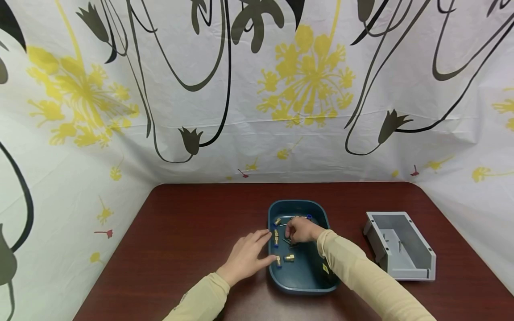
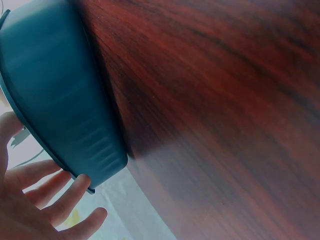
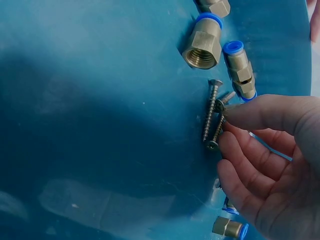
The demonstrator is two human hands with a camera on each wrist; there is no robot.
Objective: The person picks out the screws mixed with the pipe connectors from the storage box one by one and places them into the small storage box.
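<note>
A dark teal plastic tub (image 1: 305,278) stands on the table with brass fittings and screws inside. My right hand (image 1: 304,230) reaches into it, fingers curled. In the right wrist view, its thumb and fingertips pinch a small screw (image 3: 220,127), head down. Another screw (image 3: 212,107) lies beside it, and a third pokes out by the thumb tip. Just beyond lie a brass fitting with a blue collar (image 3: 202,47) and a longer one with blue ends (image 3: 240,65). My left hand (image 1: 250,255) rests spread fingers on the tub's left rim, as the left wrist view also shows.
On the right stands a grey open box (image 1: 409,245) with thin posts inside. More brass fittings (image 1: 289,258) lie along the tub's left side. The brown wooden table (image 1: 192,232) meets a patterned cloth (image 1: 241,102) at the back and sides.
</note>
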